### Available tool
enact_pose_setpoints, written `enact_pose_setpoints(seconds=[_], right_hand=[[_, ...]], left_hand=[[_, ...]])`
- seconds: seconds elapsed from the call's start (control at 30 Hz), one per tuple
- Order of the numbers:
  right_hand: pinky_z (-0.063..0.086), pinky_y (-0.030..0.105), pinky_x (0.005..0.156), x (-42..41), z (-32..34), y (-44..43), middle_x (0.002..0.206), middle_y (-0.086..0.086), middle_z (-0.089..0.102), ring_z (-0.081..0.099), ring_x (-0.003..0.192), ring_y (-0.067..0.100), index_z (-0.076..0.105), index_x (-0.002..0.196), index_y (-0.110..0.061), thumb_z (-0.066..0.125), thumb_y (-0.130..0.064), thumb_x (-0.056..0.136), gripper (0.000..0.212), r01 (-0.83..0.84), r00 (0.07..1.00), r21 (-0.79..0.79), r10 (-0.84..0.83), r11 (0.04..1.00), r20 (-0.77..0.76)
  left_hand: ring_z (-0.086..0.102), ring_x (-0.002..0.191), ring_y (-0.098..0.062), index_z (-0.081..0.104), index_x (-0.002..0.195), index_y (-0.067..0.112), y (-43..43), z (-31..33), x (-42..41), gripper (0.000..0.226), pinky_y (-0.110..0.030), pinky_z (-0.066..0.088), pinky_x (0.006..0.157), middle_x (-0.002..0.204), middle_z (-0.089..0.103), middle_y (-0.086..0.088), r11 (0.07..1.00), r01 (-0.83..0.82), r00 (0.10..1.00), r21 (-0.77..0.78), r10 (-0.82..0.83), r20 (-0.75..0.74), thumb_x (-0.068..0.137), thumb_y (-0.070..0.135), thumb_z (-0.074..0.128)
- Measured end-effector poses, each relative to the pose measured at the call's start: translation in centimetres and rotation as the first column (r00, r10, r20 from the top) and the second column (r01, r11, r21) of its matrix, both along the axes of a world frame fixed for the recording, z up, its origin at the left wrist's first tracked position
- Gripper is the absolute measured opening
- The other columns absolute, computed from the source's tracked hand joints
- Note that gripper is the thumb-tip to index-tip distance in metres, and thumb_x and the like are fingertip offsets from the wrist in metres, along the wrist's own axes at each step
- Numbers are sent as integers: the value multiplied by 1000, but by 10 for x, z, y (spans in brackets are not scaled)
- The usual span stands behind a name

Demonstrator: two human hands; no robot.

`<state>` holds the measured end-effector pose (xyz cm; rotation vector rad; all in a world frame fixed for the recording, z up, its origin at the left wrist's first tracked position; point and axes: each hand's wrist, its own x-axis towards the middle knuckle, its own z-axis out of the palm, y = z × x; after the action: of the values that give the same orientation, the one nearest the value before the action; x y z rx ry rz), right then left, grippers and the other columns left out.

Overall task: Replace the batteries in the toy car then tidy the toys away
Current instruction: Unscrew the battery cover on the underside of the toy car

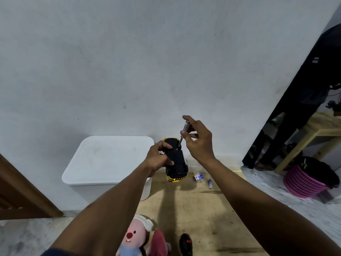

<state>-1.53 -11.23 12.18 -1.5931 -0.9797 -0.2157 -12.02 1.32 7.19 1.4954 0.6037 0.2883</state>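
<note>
At the centre of the frame we see the toy car (pixel 176 161) held in the air, turned underside up so that its black base, where we presume the battery cover sits, faces the camera. The left hand (pixel 159 159) wraps its fingers around the car's left flank and clamps it, steadying the body against the push of the tool. The right hand (pixel 198 140) pinches the handle of a screwdriver (pixel 183 134) between thumb and fingertips, a light grip that suits twirling; the shaft slants down and left, its tip meeting the base near the car's far end, probably at a cover screw. Just right of the car, on the wooden board (pixel 199 209), lie the batteries (pixel 198 177), a small cluster and one apart, kept near for the swap; we cannot tell old from new. The white lidded bin (pixel 108 159) stands at centre left. A plush toy (pixel 135 237) and a black remote (pixel 186 243) wait at the bottom edge, not yet tidied.
</note>
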Motion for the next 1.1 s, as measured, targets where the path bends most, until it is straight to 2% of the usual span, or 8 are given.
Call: enact_pose_setpoints(seconds=[0.07,0.23,0.47,0.53,0.63,0.87,1.0,1.1], right_hand=[[58,22,69,-2,0,0,97,3,61,65,87,11,60,131,-16,62,6,87,50,-10,1000,1,10,1000,10],[58,24,63,-3,1,1,95,2,58,63,83,10,67,119,-18,74,-6,84,38,22,999,13,-23,1000,24],[54,14,69,-4,-2,2,102,10,65,65,92,11,50,142,-15,55,13,88,62,-22,998,12,23,1000,-56],[57,18,72,-5,-2,1,104,5,67,66,97,10,54,139,-17,63,6,88,57,-35,999,4,35,999,-19],[61,30,69,-5,-4,1,96,1,62,65,90,11,61,131,-19,72,-1,86,50,-13,1000,-7,14,1000,20],[61,29,74,2,-9,2,101,10,64,62,81,11,42,148,-20,54,13,90,68,-19,987,25,22,1000,-159],[61,32,67,24,-20,-14,96,11,66,64,73,12,43,146,-22,59,2,94,59,239,910,158,-164,958,-380],[62,43,66,44,-49,-38,94,8,67,65,70,19,54,133,-25,63,-5,91,47,384,782,19,-314,923,-538]], left_hand=[[62,89,-33,63,96,15,0,0,-1,52,-32,56,60,118,57,-16,1000,-1,1000,0,1,-1,63,-24,66],[62,89,-32,63,97,14,0,2,-3,51,-31,56,59,118,57,-16,1000,-4,1000,4,4,6,63,-24,66],[62,85,-32,63,100,13,0,2,-6,51,-26,52,54,119,57,-16,1000,-1,1000,10,1,-7,64,-23,66],[62,85,-31,63,100,12,1,3,-6,51,-28,53,56,118,57,-16,1000,-1,1000,4,1,-1,63,-23,66],[63,85,-31,63,101,11,1,4,-5,50,-30,55,58,118,57,-16,1000,4,1000,-2,-4,5,64,-23,66],[63,94,-38,63,98,15,1,-3,-3,51,-32,55,59,120,56,-16,1000,-1,1000,-10,0,-5,63,-22,68],[62,100,-38,63,95,19,-6,-5,2,50,-32,58,62,121,55,-15,999,25,1000,-32,-25,3,65,-22,67],[62,95,-31,62,93,22,-14,-10,6,51,-31,58,62,120,54,-12,998,37,999,-49,-38,-27,67,-21,66]])
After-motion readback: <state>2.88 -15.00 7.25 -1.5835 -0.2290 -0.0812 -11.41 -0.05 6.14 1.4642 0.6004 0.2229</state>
